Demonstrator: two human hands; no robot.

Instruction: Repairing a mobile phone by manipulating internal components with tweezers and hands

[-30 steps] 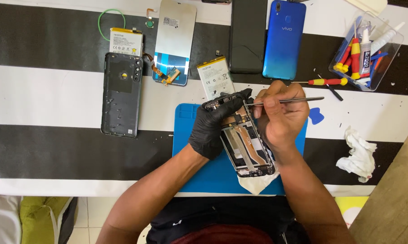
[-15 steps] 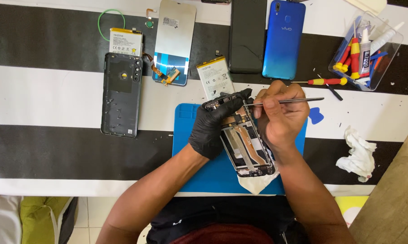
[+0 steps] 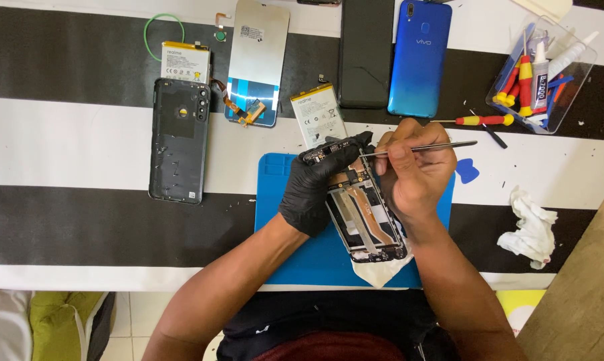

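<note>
My left hand [image 3: 315, 184], in a black glove, grips the top end of an opened phone frame [image 3: 367, 220] that lies on a blue work mat [image 3: 275, 200]. My bare right hand [image 3: 412, 174] holds metal tweezers [image 3: 425, 148], their tip touching the frame's upper edge next to the gloved fingers. A white cloth [image 3: 382, 271] sticks out from under the frame's lower end. A loose white battery [image 3: 317, 115] lies just beyond the mat.
On the striped table: a dark back cover [image 3: 177, 140], a second battery [image 3: 185, 61], a display panel with flex cable [image 3: 256, 63], a black phone [image 3: 366, 53], a blue phone [image 3: 419, 57], a red-yellow screwdriver [image 3: 479, 120], a clear tool tray [image 3: 542, 73], crumpled tissue [image 3: 529, 227].
</note>
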